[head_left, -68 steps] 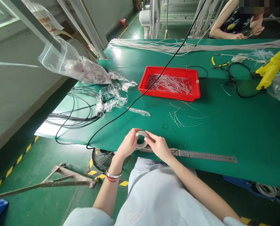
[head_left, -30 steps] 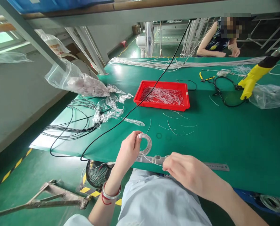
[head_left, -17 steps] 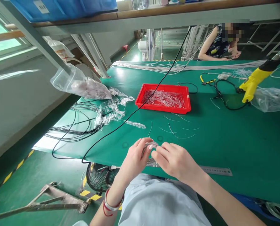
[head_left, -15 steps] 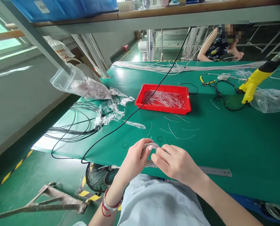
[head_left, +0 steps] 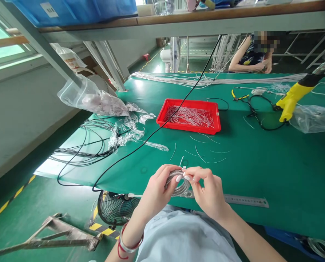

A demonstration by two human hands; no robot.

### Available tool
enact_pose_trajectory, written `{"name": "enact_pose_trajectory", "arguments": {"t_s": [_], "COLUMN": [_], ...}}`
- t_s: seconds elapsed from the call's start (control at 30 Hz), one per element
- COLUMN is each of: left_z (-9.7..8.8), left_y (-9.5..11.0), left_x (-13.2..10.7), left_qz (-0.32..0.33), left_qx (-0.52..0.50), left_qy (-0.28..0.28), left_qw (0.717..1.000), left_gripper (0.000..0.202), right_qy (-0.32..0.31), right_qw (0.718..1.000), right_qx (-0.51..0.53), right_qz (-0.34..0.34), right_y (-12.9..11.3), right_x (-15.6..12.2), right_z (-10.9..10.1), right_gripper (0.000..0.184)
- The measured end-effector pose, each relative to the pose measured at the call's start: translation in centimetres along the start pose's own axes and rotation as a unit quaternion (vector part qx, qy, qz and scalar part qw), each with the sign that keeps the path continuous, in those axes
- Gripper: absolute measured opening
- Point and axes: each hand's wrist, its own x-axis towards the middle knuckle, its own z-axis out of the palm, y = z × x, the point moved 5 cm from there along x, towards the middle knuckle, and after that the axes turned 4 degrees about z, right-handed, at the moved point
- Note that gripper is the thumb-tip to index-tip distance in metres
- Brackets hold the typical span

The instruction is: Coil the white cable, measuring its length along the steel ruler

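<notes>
where the coil of pale wire sat: cradled in the left hand, over the front edge of the green table.
left fingers: curled closed around the coil.
right hand: fingers pinched together on a wire end at the coil's top.
nearby: a steel ruler lay along the table's front, right of the hands; a red tray of cut wires stood farther ahead.

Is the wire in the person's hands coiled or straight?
Coiled: the pale wire forms a round loop held between the left hand and right hand.
</notes>
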Motion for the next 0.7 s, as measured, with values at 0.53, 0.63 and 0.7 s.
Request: {"name": "enact_pose_trajectory", "arguments": {"t_s": [0.53, 0.63, 0.7], "left_z": [0.2, -0.2, -0.4], "left_y": [0.9, 1.4, 1.7], "left_x": [-0.6, -0.5, -0.5], "left_qz": [0.039, 0.067, 0.096], "left_qx": [0.024, 0.048, 0.051], "left_qy": [0.051, 0.071, 0.085], "left_qw": [0.998, 0.994, 0.99], "left_gripper": [0.021, 0.012, 0.013], "right_qy": [0.013, 0.008, -0.01], "right_qw": [0.951, 0.947, 0.931], "right_qx": [0.145, 0.173, 0.22], "right_qz": [0.273, 0.271, 0.292], "right_y": [1.3, 1.5, 2.2], "right_x": [-0.6, -0.8, -0.8], "right_z": [0.2, 0.1, 0.0], "right_gripper": [0.02, 0.014, 0.028]}}
